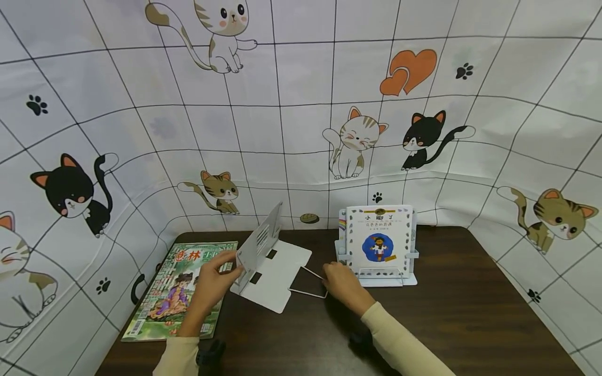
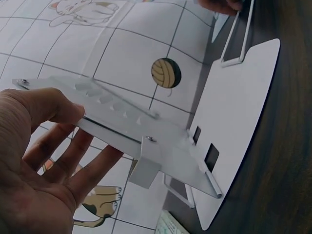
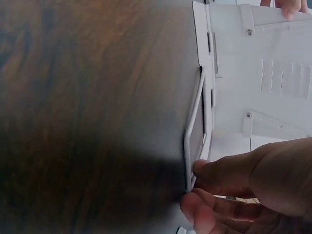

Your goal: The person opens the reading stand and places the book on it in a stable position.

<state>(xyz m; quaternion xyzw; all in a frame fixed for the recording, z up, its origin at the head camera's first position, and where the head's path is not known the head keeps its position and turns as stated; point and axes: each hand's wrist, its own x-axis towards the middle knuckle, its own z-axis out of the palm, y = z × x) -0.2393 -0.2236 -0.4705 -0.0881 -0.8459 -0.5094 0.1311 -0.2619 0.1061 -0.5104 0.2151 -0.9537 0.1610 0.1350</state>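
While the head camera gives me the whole table (image 1: pixel 470 292), I find the white book stand (image 1: pixel 277 274) near its middle, base on the wood, panel (image 1: pixel 257 237) raised at an angle. From up there I see the left hand (image 1: pixel 211 284) at the panel's edge, but the left wrist camera shows me the grip itself: thumb on one face, fingers on the other, a screw (image 2: pixel 151 139) close by. The right hand (image 1: pixel 345 284) hides its own fingertips from the head camera; its wrist camera lets me see thumb and fingertips pinching the end of the wire loop (image 1: pixel 308 293) that sticks out from the base, near the tabletop. That view also shows me two brackets (image 3: pixel 247 124) on the panel, with a row of slots between them. For the surroundings I rely on the head camera: a magazine (image 1: pixel 181 292) lies left of the stand, partly behind the left arm, and on the right a second stand (image 1: pixel 408 282) holds a picture book (image 1: pixel 378 222).
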